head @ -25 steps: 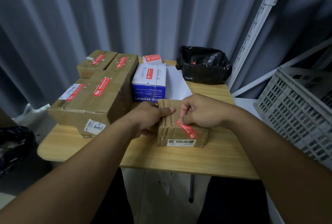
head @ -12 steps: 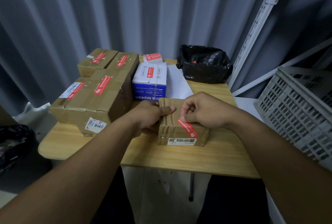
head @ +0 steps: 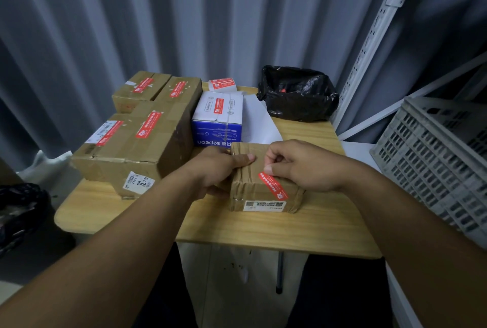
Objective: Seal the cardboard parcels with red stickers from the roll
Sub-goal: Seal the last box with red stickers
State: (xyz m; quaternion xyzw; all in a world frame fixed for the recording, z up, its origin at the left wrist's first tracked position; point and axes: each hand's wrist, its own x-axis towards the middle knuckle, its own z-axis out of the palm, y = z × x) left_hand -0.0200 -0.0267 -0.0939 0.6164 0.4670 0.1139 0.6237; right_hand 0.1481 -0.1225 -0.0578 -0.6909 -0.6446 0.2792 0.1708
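Note:
A small cardboard parcel [head: 247, 190] lies near the front of the wooden table [head: 263, 233]. A red sticker [head: 274, 186] runs diagonally across its top. My left hand [head: 218, 169] grips the parcel's left side, thumb lying across the top. My right hand [head: 303, 164] rests on the parcel with curled fingers, thumb tip pressing the sticker's upper end. The sticker roll [head: 222, 84] stands at the back of the table.
Stacked cardboard boxes [head: 137, 138] with red stickers fill the table's left. A blue and white box [head: 217, 119] and white backing paper [head: 257, 122] lie behind the parcel. A black bag [head: 297, 93] sits at the back right. A grey crate [head: 437, 154] and white shelving [head: 374, 38] stand on the right.
My right thumb has slid a little along the sticker's upper end. The parcel and my left hand have stayed where they were.

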